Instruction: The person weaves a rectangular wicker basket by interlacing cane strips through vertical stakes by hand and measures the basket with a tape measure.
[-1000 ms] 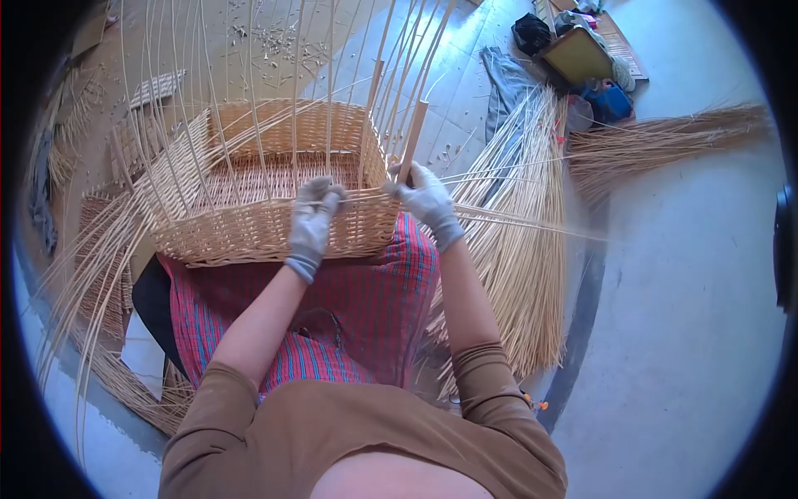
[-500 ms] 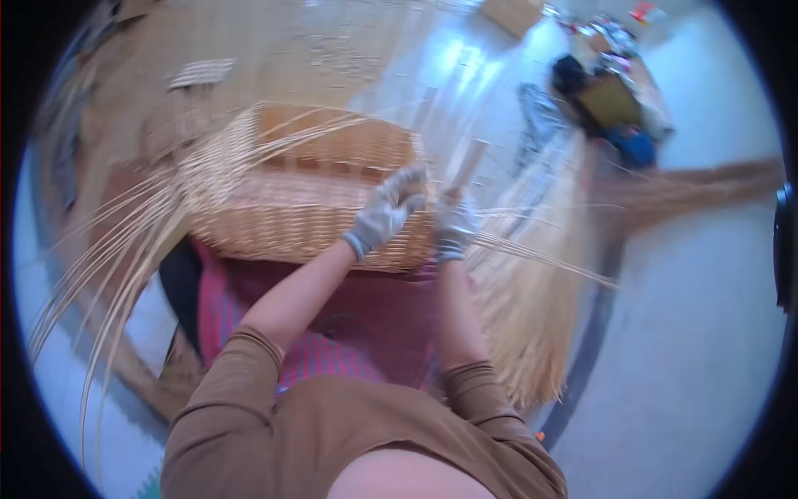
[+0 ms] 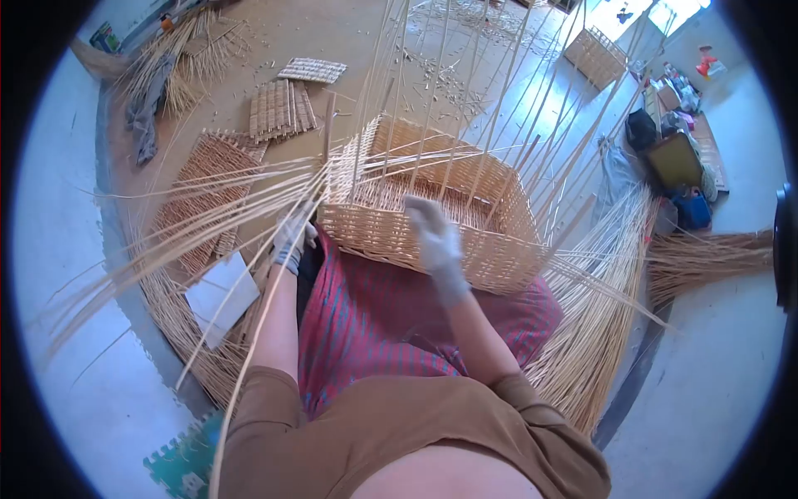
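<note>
A rectangular wicker basket (image 3: 399, 237) with tall upright stakes (image 3: 465, 91) rests over the striped cloth (image 3: 374, 308) on my lap. My left hand (image 3: 293, 237), in a pale glove, is at the basket's near left corner. Long loose wicker strands (image 3: 241, 187) fan out leftward from that corner and cross in front of the hand. Its fingers are partly hidden, so I cannot tell their grip. My right hand (image 3: 438, 249), also gloved and blurred by motion, is in front of the near wall. Its fingers stretch upward, holding nothing I can see.
Woven panels (image 3: 208, 183) lie on the floor at left, near a white board (image 3: 223, 295). A large bundle of strands (image 3: 603, 308) lies right of the basket, with another brown bundle (image 3: 711, 258) beyond. Bags and a box (image 3: 675, 158) stand at the back right.
The view has swung, and the basket sits farther right in it. My left hand has gone from the basket's right end to its left corner. My right hand has left the right corner.
</note>
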